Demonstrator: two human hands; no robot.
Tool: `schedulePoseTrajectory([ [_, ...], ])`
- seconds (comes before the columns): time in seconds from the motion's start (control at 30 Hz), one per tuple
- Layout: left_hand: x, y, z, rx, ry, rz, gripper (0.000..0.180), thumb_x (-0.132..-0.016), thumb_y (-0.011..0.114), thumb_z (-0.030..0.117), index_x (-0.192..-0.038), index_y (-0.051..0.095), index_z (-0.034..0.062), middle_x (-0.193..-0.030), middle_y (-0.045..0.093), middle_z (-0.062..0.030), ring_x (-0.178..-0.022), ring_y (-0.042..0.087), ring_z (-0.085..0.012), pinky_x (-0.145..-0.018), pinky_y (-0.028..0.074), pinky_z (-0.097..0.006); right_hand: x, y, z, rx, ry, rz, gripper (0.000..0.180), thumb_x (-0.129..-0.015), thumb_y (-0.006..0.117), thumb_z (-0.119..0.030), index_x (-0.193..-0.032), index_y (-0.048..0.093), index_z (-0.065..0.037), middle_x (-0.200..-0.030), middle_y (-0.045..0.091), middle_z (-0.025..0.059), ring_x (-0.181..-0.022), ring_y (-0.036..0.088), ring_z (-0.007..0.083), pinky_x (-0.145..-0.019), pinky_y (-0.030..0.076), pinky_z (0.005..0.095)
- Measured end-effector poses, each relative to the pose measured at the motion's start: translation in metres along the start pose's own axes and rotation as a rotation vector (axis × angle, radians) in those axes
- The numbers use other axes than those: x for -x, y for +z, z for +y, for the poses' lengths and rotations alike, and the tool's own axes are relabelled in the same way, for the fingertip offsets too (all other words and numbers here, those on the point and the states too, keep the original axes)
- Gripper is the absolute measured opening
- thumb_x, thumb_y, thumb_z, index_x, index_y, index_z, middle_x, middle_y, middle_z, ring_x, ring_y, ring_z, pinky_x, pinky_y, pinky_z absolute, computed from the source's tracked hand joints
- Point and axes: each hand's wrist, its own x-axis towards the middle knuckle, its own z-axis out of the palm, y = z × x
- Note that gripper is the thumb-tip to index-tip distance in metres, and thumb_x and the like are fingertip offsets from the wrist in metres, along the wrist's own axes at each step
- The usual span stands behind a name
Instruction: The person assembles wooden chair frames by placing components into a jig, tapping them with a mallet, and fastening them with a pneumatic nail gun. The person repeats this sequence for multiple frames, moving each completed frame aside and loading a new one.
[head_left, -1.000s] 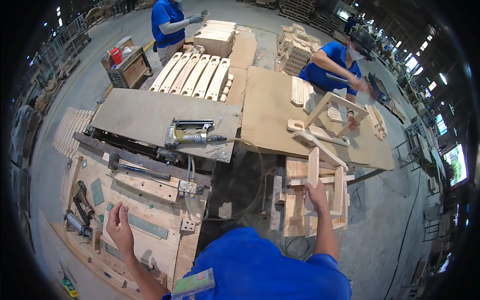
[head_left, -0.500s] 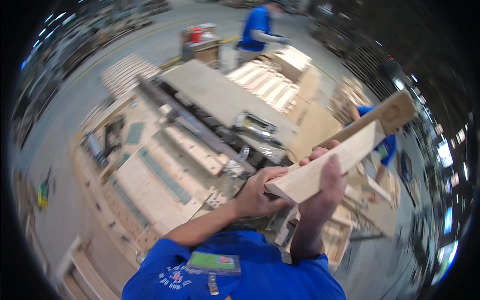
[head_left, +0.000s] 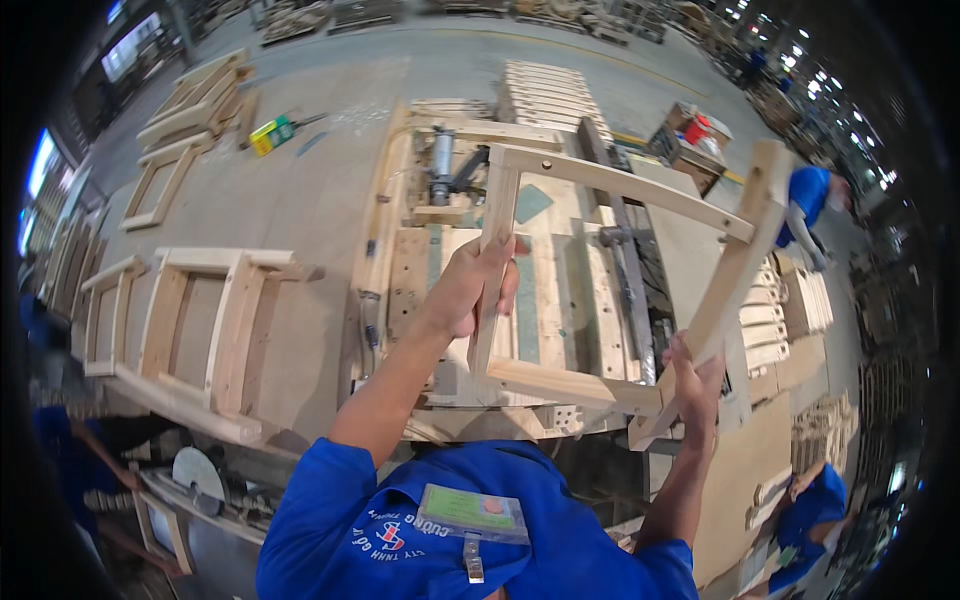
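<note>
A pale four-sided wooden frame (head_left: 622,187) is raised in front of my chest, above the workbench, its open middle facing me. My left hand (head_left: 478,285) is closed round the frame's left piece, near the middle of its length. Round the lower part of the longer, thicker right piece, my right hand (head_left: 694,386) is closed too. That right piece runs past the crosspieces at both ends. Beneath the frame lies a wooden jig (head_left: 408,275) with green strips, partly hidden by the frame and my left arm.
A silver cylinder (head_left: 442,160) and a dark metal bar (head_left: 628,270) sit on the bench. Assembled wooden frames (head_left: 232,330) rest at the left. Slatted wood is stacked (head_left: 548,95) behind the bench. Co-workers in blue (head_left: 808,195) are at both sides. A green-yellow tool (head_left: 272,134) lies on the floor.
My view has swung left. The frame, seen edge-on before, has turned so its opening shows. My hands have moved apart, the left now on the frame's left piece.
</note>
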Motion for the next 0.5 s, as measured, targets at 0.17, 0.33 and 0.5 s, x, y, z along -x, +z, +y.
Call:
schedulePoseTrajectory([
  [0.17,-0.012,-0.041,-0.052,-1.418,0.593,0.812,0.071,-0.094,0.081,0.044,-0.142,0.054,0.0007,-0.122,0.066,-0.0185,-0.116,0.064,-0.0325,-0.102,0.051,-0.047,-0.068,0.078,0.036,-0.060,0.180,-0.212,0.038,-0.095,0.077,-0.010,-0.125,0.055,-0.001,-0.094,0.065,0.0062,-0.075,0.063,0.0133,-0.063,0.053,0.0316],
  [0.33,0.007,-0.046,-0.117,-1.675,0.558,0.198,0.058,-0.089,0.082,0.043,-0.128,0.066,0.0040,-0.122,0.067,-0.0158,-0.121,0.060,-0.0381,-0.111,0.045,-0.050,-0.101,0.130,0.110,-0.017,0.369,-0.338,0.045,-0.093,0.080,-0.015,-0.129,0.055,-0.003,-0.093,0.066,0.0091,-0.063,0.064,0.0160,-0.051,0.054,0.0338],
  [0.5,0.025,-0.075,-0.161,-1.758,0.130,0.119,0.042,-0.092,0.077,0.044,-0.111,0.073,0.0070,-0.109,0.069,-0.0117,-0.112,0.064,-0.0352,-0.099,0.050,-0.049,-0.110,0.186,0.131,0.020,0.479,-0.430,0.049,-0.092,0.079,-0.015,-0.131,0.052,-0.002,-0.095,0.067,0.0109,-0.063,0.063,0.0173,-0.051,0.054,0.0365],
])
